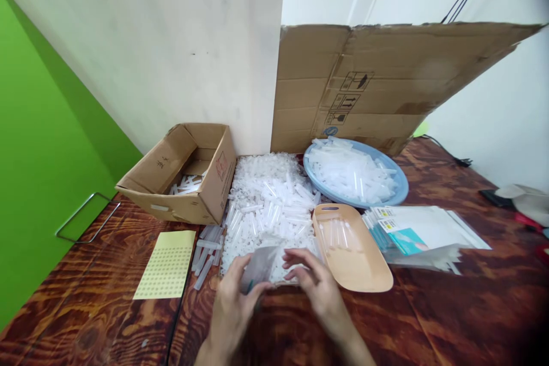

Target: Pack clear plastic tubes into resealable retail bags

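Both hands meet over grainy dark wood: left hand point(231, 303) and right hand point(319, 286) pinch a small clear, glossy plastic bag point(259, 267) between fingertips. Just beyond it lies a heap of translucent tubes point(270, 200); right, a smooth beige oval tray point(364, 266).

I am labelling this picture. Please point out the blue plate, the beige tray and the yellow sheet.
blue plate point(397, 186): head view, bare right rim.
beige tray point(364, 266): head view, bare floor.
yellow sheet point(167, 266): head view, its middle.

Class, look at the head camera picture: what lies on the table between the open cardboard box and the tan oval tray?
In the head view, a heap of clear plastic tubes fills the stretch between the cardboard box and the tan tray.
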Tool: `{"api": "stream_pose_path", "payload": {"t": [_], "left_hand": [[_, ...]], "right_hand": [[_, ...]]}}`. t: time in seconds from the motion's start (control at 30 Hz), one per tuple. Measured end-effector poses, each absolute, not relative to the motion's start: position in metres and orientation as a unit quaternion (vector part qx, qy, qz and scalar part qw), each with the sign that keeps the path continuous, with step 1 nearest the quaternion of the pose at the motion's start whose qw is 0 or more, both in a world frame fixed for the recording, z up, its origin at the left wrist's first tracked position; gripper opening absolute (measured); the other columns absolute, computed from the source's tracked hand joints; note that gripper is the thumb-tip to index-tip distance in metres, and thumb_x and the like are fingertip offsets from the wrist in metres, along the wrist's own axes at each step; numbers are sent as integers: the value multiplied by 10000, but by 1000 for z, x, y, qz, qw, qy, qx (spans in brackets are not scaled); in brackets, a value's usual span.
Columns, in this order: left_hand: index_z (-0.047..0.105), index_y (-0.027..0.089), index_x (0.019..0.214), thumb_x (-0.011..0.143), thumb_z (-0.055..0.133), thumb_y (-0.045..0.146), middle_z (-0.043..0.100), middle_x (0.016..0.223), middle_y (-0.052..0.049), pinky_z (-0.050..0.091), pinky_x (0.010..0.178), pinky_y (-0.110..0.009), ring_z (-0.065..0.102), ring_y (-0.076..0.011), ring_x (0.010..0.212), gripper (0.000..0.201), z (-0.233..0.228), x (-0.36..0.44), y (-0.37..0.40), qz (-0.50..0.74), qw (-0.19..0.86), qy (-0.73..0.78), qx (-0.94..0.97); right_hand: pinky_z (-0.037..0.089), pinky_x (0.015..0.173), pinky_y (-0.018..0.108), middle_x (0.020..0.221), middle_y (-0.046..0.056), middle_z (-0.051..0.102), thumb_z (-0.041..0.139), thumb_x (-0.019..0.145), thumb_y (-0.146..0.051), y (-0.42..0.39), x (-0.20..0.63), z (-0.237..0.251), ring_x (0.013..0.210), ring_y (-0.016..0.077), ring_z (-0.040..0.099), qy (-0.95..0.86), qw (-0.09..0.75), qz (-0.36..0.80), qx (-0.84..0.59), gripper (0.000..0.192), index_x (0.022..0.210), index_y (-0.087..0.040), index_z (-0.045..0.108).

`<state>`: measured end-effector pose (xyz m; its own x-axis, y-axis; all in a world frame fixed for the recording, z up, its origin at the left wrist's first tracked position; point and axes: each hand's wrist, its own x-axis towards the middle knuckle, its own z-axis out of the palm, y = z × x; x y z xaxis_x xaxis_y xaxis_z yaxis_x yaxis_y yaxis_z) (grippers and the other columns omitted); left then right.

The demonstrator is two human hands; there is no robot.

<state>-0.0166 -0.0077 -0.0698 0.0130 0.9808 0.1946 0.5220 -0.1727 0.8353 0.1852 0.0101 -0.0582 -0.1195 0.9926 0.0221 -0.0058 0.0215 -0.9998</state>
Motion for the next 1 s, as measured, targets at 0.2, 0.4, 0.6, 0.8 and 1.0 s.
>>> {"api": "stream_pose_path", "payload": {"t": [0.2, 0.4, 0.6, 0.8, 1.0], "left_hand": [[621, 189, 1281, 957, 593, 279, 710, 1106, -147, 586, 755, -409, 692, -304, 915, 338, -66, 9, -14, 347, 26, 446, 825], [652, 187, 1105, 945, 561, 82, 691, 937, -85, 568, 749, -303, 668, -202, 849, 212, -42, 7, -1, 433, 133, 417, 788], [680, 193, 1069, 938, 614, 123, 676, 936, -81, 541, 752, -322, 635, -210, 865, 162, -34, 12, 26, 441, 174, 392, 789], [664, 185, 982, 964, 507, 79, 675, 910, -74, 513, 757, -323, 624, -200, 844, 190, -46, 12, 25, 457, 211, 386, 773], [622, 186, 843, 993, 513, 214, 610, 746, -13, 490, 614, -256, 598, -155, 675, 187, -15, -10, 40, 505, 250, 509, 651]], "right_hand": [[517, 983, 405, 1151, 157, 729, 548, 958, -539, 11, 157, -63, 1110, 314, 659, -507, 468, 494, -529, 452, 1095, -158, 749], [530, 868, 351, 1009, 105, 763, 538, 985, -457, 14, 169, -58, 949, 272, 692, -571, 428, 495, -495, 367, 1055, -169, 754], [472, 684, 282, 810, 58, 721, 450, 1026, -319, 8, 166, -57, 742, 212, 656, -642, 413, 435, -477, 330, 904, -158, 710], [421, 609, 265, 701, 38, 663, 438, 1027, -273, 12, 160, -54, 643, 178, 618, -689, 399, 404, -451, 355, 753, -161, 634], [515, 760, 271, 920, 69, 759, 470, 1025, -279, 10, 155, -52, 833, 210, 707, -683, 427, 401, -437, 280, 1043, -196, 737]]}}
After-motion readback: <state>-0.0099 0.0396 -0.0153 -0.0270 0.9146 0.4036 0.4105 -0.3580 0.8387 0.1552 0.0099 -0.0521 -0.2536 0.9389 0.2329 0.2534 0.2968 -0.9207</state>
